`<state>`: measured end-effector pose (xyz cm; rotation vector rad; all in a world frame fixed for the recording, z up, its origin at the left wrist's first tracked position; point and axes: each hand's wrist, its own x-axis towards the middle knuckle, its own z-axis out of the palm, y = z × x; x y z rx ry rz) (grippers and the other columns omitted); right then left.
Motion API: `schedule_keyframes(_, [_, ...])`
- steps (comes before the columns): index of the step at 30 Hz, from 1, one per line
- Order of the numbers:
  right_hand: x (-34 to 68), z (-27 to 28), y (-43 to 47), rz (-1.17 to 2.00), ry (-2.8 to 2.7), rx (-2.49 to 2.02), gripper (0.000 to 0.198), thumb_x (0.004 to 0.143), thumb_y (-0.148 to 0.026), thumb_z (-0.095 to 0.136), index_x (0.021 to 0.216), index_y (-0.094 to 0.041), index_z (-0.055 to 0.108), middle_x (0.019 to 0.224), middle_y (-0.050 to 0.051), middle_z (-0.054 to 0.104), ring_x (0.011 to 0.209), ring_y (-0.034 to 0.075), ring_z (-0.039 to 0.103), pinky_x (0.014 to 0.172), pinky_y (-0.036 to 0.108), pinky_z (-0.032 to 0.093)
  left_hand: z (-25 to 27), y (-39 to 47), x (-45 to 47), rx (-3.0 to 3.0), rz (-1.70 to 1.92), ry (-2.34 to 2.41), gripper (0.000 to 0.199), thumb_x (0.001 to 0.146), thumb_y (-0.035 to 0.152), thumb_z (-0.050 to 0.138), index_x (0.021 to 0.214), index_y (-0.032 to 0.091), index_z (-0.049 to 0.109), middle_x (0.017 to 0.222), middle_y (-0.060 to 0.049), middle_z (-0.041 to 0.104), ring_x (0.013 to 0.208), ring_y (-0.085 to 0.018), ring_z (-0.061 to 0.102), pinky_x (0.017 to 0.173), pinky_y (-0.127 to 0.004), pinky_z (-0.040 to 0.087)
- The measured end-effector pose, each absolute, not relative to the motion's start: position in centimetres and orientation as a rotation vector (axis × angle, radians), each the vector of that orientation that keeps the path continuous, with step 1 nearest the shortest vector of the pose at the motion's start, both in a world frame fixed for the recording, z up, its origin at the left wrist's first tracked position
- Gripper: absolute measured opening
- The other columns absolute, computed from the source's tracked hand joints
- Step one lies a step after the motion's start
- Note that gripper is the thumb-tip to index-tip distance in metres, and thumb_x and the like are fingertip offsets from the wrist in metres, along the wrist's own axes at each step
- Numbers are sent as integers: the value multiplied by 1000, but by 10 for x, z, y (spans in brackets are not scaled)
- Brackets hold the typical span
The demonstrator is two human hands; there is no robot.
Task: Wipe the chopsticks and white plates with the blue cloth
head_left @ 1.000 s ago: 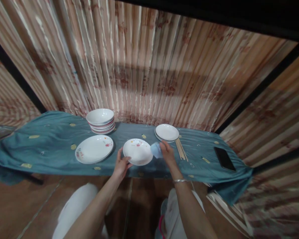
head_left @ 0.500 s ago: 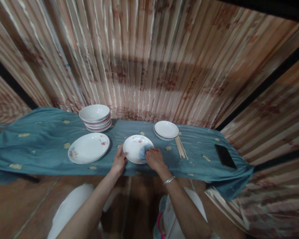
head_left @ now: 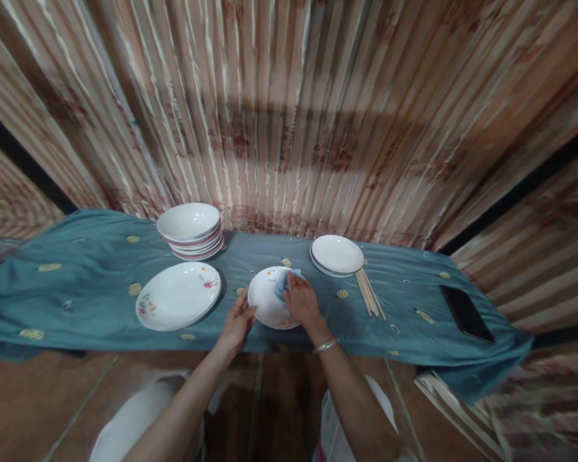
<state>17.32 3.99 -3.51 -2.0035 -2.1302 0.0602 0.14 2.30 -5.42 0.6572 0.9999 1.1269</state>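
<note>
A small white plate [head_left: 264, 300] with a floral rim is near the front edge of the covered table. My left hand [head_left: 239, 319] grips its left rim, thumb on top and fingers partly hidden beneath. A light blue cloth [head_left: 284, 283] is bunched under my right hand [head_left: 300, 299], which presses it against the right part of the plate. Left of the plate lies a large oval white plate [head_left: 178, 296] with flowers, apparently on top of another. To the right, behind my right hand, sits a small stack of white saucers [head_left: 338, 254] with dark rims.
A stack of white bowls [head_left: 190, 230] with red bands stands at the back left. Several wooden chopsticks [head_left: 370, 292] lie beside the saucers. A black phone [head_left: 467, 313] rests at the right end of the teal tablecloth [head_left: 96, 276]. Pleated curtains [head_left: 270, 147] hang behind.
My right hand and the cloth have moved toward the far side of the plate. The flowers on the plate sit differently, so it seems turned. The camera view has shifted slightly.
</note>
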Motion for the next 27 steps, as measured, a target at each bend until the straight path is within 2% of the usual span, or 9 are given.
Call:
schedule_keyframes(8, [158,-42,63,178,-2056,-1824,50,88,-21,44,136,-6,42,133,20,51,122,27,49,106,42,36,-53,22,-2,682,1099,917,83,62,22,73,139,22,43,131,-11,59,109,-24,60,86,-32,49])
schedule_keyframes(16, [136,-47,57,476,-2103,-1542,55,88,-23,43,142,-13,38,143,15,43,133,24,37,112,43,30,-57,22,-2,694,1089,910,83,63,24,71,140,23,42,132,-10,58,110,-23,59,83,-29,48])
schedule_keyframes(21, [134,-50,47,606,-2163,-1395,50,89,-21,42,139,-16,44,143,11,46,134,19,38,113,36,29,-57,21,-1,663,1107,910,79,62,21,71,138,25,46,131,-8,59,105,-20,61,81,-27,48])
schedule_keyframes(27, [142,-51,37,714,-2178,-1233,43,90,-18,44,132,-20,53,135,8,56,127,17,49,109,35,36,-55,20,0,656,1151,898,69,62,16,69,129,24,55,121,-7,64,103,-19,61,78,-25,48])
